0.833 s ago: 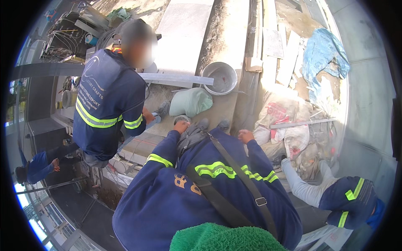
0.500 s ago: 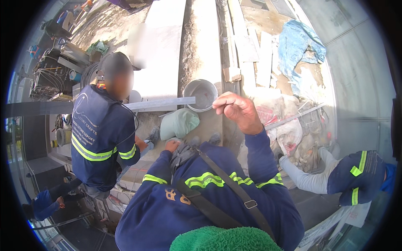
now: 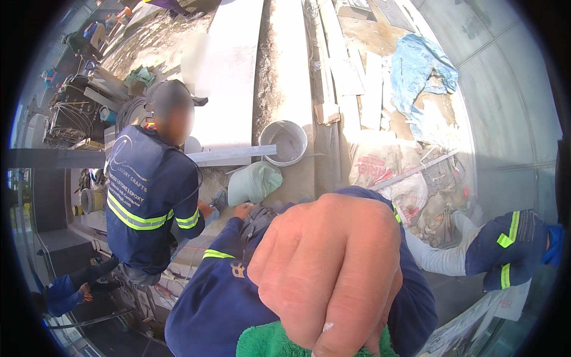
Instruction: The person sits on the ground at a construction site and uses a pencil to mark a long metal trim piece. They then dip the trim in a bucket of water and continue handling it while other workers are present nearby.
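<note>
My right hand (image 3: 327,268) fills the lower middle, close to the camera, with curled fingers over a green fluffy cloth (image 3: 262,339); what its fingertips hold, if anything, is hidden. My left hand (image 3: 242,210) is small and partly hidden, at a dark grey bag (image 3: 254,221) by my waist; its fingers are unclear. Beyond it lies a pale green sack (image 3: 254,181). A metal straightedge (image 3: 229,156) reaches over to a grey bucket (image 3: 284,134).
A co-worker (image 3: 151,202) in navy stands close at left. Another person (image 3: 505,250) bends at lower right, beside dusty sacks (image 3: 404,190). Long pale boards (image 3: 372,89), a blue tarp (image 3: 419,65), coiled cables (image 3: 128,112) and a panelled wall (image 3: 511,101) surround us.
My right hand has risen from beside my waist toward the camera and now looms large, fingers curled. My left hand stays near the bag. The surroundings have shifted with the camera.
</note>
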Tool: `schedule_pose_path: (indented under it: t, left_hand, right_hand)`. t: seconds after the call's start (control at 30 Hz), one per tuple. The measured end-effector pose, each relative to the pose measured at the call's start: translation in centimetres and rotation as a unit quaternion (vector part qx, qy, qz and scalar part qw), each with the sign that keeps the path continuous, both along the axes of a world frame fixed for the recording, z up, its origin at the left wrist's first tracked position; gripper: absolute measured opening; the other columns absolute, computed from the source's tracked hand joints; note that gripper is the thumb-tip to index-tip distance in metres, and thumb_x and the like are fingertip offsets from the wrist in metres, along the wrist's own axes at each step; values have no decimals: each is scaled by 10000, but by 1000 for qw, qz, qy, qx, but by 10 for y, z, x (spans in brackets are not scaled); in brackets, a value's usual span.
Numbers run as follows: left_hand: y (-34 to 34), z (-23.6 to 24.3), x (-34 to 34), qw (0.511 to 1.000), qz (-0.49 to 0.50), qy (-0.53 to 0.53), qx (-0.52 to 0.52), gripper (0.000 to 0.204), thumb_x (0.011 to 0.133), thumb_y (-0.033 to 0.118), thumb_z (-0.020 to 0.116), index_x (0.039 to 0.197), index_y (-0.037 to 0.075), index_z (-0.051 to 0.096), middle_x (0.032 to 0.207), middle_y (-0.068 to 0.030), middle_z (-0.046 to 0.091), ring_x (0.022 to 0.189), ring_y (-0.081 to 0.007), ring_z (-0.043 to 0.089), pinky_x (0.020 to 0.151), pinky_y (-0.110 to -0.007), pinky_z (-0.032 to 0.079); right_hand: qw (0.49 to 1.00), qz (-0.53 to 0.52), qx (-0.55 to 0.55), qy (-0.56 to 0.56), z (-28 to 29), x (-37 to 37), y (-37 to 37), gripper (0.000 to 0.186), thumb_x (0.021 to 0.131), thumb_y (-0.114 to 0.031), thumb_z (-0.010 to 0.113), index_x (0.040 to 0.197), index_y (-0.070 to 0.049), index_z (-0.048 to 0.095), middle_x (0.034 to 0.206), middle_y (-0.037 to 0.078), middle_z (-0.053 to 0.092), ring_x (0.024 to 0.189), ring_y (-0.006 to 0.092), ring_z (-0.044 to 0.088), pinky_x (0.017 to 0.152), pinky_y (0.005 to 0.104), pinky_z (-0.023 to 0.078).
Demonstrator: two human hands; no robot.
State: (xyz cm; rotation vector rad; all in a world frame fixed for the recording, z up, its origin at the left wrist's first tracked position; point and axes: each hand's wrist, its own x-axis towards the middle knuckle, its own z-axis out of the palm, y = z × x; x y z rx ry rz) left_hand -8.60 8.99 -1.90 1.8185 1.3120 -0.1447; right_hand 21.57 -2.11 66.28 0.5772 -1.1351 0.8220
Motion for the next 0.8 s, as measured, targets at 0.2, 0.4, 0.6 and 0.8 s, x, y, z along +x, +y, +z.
schedule_pose_path:
  t: [0.2, 0.4, 0.6, 0.8]
  left_hand:
    - [-8, 3, -11, 997, 41, -17, -62, 605, 935, 573, 695, 1130, 7, 782, 1078, -214, 790, 1050, -338, 751, 942, -446, 546]
    - [27, 20, 28, 998, 12, -38, -55, 600, 945, 584, 676, 1137, 30, 801, 1053, -175, 806, 1013, -317, 758, 927, -433, 549]
    - [14, 32, 33, 991, 27, -94, -95, 589, 946, 582, 677, 1057, 18, 805, 962, -162, 798, 925, -317, 753, 870, -439, 546]
    - [18, 39, 6, 998, 25, -34, -44, 599, 934, 596, 658, 965, 12, 785, 918, -197, 770, 904, -362, 744, 833, -473, 535]
  right_hand:
    - [995, 44, -13, 92, 20, -48, 4, 519, 944, -336, 852, 1112, 146, 755, 1048, 228, 697, 716, 204, 697, 558, 245, 567]
    - [998, 44, -10, 51, 42, -40, 15, 552, 937, -391, 842, 1151, 111, 759, 1078, 204, 705, 790, 207, 702, 644, 278, 571]
    - [998, 37, -55, 9, 42, -23, 28, 588, 930, -446, 833, 1189, 77, 762, 1109, 180, 714, 864, 210, 707, 730, 311, 576]
    - [943, -47, -201, -261, -20, 86, 36, 626, 923, -501, 824, 1228, 43, 765, 1140, 156, 722, 938, 213, 712, 815, 344, 581]
